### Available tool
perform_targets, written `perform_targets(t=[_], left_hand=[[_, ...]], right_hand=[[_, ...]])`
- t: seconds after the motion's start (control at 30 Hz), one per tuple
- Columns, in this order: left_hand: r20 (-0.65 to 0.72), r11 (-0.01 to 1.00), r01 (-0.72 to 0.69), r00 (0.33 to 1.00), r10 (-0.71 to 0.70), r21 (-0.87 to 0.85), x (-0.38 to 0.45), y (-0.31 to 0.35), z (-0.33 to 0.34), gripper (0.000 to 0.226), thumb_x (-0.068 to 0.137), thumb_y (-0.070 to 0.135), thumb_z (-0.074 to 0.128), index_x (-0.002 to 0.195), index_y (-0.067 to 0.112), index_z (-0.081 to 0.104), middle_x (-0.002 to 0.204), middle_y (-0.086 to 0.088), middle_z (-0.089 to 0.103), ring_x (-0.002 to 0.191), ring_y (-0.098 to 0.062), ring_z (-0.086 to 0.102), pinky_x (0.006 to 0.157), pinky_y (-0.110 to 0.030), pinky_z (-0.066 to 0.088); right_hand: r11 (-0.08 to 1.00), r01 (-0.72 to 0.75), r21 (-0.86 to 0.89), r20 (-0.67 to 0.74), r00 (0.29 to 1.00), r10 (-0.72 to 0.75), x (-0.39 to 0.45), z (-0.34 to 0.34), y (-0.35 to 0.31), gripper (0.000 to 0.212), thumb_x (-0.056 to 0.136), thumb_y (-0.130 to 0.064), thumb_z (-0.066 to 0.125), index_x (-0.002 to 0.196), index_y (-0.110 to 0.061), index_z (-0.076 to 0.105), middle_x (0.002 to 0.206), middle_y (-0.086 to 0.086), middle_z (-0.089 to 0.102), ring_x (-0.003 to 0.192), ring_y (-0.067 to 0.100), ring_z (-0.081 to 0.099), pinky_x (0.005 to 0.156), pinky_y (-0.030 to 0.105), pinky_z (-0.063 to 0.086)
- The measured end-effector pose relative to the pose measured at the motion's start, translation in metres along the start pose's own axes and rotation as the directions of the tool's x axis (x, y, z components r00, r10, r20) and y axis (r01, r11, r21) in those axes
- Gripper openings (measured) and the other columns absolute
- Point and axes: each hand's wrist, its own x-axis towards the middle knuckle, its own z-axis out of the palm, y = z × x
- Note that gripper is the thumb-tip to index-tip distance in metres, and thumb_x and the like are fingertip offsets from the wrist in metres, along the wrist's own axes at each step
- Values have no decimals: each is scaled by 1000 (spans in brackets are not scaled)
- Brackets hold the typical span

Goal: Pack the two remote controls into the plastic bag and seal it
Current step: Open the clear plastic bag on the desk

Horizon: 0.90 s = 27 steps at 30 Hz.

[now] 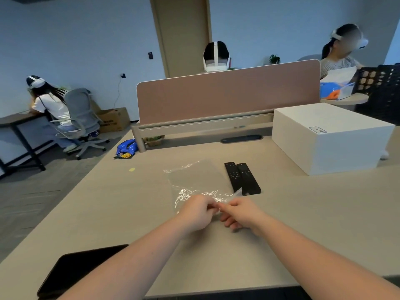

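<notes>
Beige laminate covers the desk [121,213], the biggest thing in view, with a pink-brown divider screen [227,94] along its far edge. On the right stands a large white box [331,137], well apart from the work. A dark flat device, perhaps a tablet [78,271], lies at the near left corner.

Next in size is the clear plastic bag [194,178], lying flat on the desk in front of the person, crinkled and catching light along its near edge. Just to its right lie the two black remote controls [242,177], side by side and touching along their length, on the bare desk; the bag's near right corner appears to overlap the near end of the left one. Neither remote is inside the bag.

So the task looks barely begun: the bag appears to be at the opening stage, and inserting both remotes and sealing the strip are all left to do.

The left hand [198,213] and right hand [240,215] meet at the bag's near edge, knuckles almost touching. Each is closed to a narrow pinch, thumb against fingertips, on the plastic film at what is probably the mouth, as if to peel the two layers apart. Whether the mouth has parted yet cannot be told; the film is too clear and crumpled there.
</notes>
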Motion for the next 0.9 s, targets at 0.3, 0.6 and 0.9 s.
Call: perform_targets(t=[0.3,0.6,0.9], left_hand=[[0,998,56,998,-56,-16,2,5,3,11,89,20,58,91,13,67,97,-7,71,79,-19,54,66,-22,35],[-73,990,131,988,-134,-52,4,2,4,16,89,10,50,78,21,52,88,-8,65,83,-26,55,70,-32,45],[-122,998,-20,992,26,56,-3,-5,-13,23,87,3,46,90,14,66,94,-9,63,86,-25,54,68,-27,38]], right_hand=[[999,24,32,-49,999,-23,5,0,5,27,93,-20,58,68,-11,61,58,7,61,35,7,53,41,19,53],[999,31,14,-66,997,-31,2,-2,5,30,92,-11,57,63,-8,56,54,9,55,38,13,52,41,20,53],[997,-10,72,-126,992,19,6,-4,6,28,91,-6,54,64,-4,57,56,12,56,39,16,53,37,20,53]])
